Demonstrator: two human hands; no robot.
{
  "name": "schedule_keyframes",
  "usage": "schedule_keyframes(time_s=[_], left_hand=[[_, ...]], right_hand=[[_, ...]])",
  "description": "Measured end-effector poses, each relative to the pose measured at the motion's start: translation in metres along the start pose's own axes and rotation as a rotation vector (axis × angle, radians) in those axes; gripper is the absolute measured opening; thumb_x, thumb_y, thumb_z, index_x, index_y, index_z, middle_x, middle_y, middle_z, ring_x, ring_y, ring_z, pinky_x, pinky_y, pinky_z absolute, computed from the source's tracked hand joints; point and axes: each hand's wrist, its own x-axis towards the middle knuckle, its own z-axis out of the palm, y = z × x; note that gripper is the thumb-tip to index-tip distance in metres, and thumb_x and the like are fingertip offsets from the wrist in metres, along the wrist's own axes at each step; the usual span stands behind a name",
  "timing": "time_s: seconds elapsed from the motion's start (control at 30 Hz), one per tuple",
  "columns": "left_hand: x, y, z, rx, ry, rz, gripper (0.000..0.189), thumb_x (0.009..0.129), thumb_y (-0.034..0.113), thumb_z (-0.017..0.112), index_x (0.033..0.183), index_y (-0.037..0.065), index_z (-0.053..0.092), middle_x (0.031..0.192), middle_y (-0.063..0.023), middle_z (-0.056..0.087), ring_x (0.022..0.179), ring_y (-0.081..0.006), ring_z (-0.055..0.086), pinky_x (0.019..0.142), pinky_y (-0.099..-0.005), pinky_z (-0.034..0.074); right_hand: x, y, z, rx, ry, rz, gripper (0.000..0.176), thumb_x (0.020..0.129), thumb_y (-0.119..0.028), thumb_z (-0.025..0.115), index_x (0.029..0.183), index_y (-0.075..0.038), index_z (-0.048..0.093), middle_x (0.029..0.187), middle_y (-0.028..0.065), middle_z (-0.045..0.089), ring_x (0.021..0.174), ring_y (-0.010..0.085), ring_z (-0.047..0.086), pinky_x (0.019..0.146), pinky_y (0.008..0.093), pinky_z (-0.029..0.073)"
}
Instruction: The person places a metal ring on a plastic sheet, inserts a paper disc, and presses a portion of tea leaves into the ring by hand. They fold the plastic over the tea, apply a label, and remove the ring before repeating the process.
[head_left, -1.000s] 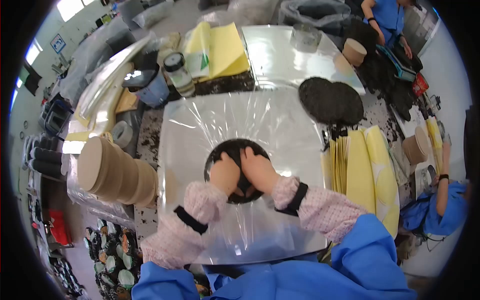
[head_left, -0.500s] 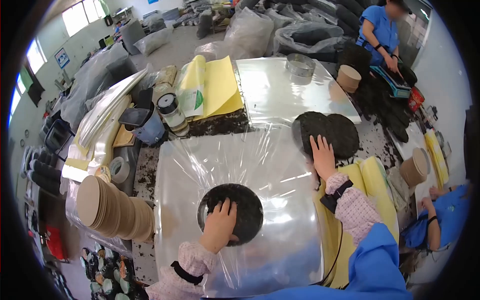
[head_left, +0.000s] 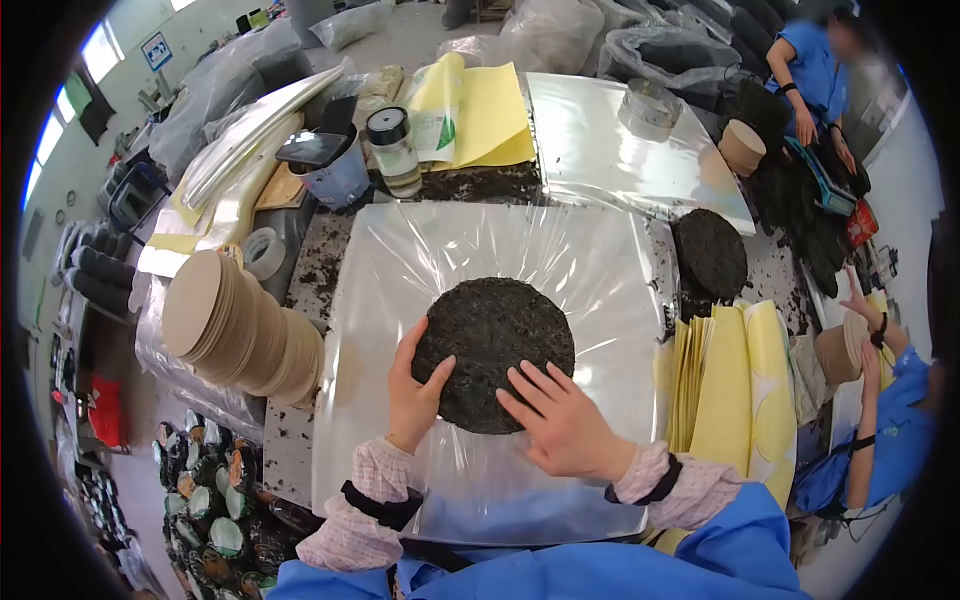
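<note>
A dark round cake of crumbly material [head_left: 495, 340] lies on the clear plastic sheets [head_left: 390, 260] in front of me. My left hand [head_left: 418, 385] is at its left edge, thumb and fingers apart, the thumb on the cake. Over the lower right part of the cake, my right hand [head_left: 560, 415] rests with its fingers spread flat. Another dark round cake [head_left: 712, 253] lies to the right, beyond the sheets' edge. Whether a ring surrounds the front cake cannot be seen.
Stacked cardboard discs [head_left: 240, 325] stand left. A blue-grey tub [head_left: 335, 180] and a jar [head_left: 393, 160] are at the back left. A metal ring [head_left: 650, 110] sits on further sheets. Yellow sheets [head_left: 725, 400] lie right. Two co-workers in blue are on the right.
My right hand has left the right-hand cakes and come to the middle. One cake now lies at the right instead of two. My left hand has shifted to the middle cake's left edge.
</note>
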Motion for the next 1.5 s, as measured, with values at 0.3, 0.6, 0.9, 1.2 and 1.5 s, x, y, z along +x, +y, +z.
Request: schedule_keyframes(time_s=[0.3, 0.6, 0.9, 1.2, 1.5], left_hand=[[0.001, -0.016, -0.007, -0.324, 0.040, -0.114, 0.073, 0.077, -0.009, 0.061, 0.147, 0.000, 0.042, 0.142, -0.0166, 0.051, 0.132, -0.0267, 0.050, 0.110, -0.0354, 0.042], [0.041, 0.019, 0.018, 0.996, -0.600, 0.669, 0.074, 0.081, 0.020, 0.065, 0.148, -0.001, 0.041, 0.154, -0.0183, 0.040, 0.144, -0.0363, 0.038, 0.121, -0.0537, 0.025], [0.059, 0.005, 0.026, 0.809, -0.793, 0.426, 0.093, 0.062, 0.015, 0.078, 0.146, 0.003, 0.042, 0.151, -0.0202, 0.041, 0.144, -0.0387, 0.035, 0.117, -0.0537, 0.027], [0.091, 0.048, -0.012, 0.552, -0.313, 0.219, 0.029, 0.084, 0.004, 0.068, 0.111, 0.010, 0.072, 0.100, -0.0105, 0.066, 0.098, -0.0300, 0.064, 0.082, -0.0399, 0.053], [0.090, 0.014, 0.005, 0.570, -0.185, 0.611, 0.006, 0.088, 0.009, 0.069, 0.091, 0.004, 0.070, 0.091, -0.0120, 0.063, 0.083, -0.0316, 0.064, 0.074, -0.0391, 0.053]], right_hand=[[0.074, 0.019, 0.036, -0.069, -0.093, -0.001, 0.094, 0.088, -0.073, 0.053, 0.155, -0.009, 0.038, 0.161, 0.0268, 0.028, 0.152, 0.0441, 0.020, 0.121, 0.0625, 0.012], [0.073, 0.024, 0.050, -0.014, -0.334, 0.040, 0.093, 0.090, -0.073, 0.051, 0.153, -0.004, 0.040, 0.161, 0.0272, 0.027, 0.152, 0.0472, 0.015, 0.119, 0.0693, 0.003], [0.068, 0.028, 0.088, -0.025, -0.429, 0.101, 0.085, 0.084, -0.067, 0.062, 0.147, -0.012, 0.049, 0.152, 0.0223, 0.043, 0.143, 0.0454, 0.032, 0.110, 0.0743, 0.019], [0.094, 0.046, -0.004, 0.064, 0.485, 0.196, 0.022, 0.072, -0.016, 0.080, 0.093, -0.010, 0.073, 0.089, 0.0095, 0.066, 0.083, 0.0307, 0.064, 0.074, 0.0411, 0.053], [0.088, 0.086, 0.049, -0.025, 0.280, 0.243, 0.016, 0.084, -0.006, 0.070, 0.100, -0.007, 0.067, 0.094, 0.0112, 0.063, 0.090, 0.0325, 0.062, 0.073, 0.0426, 0.052]])
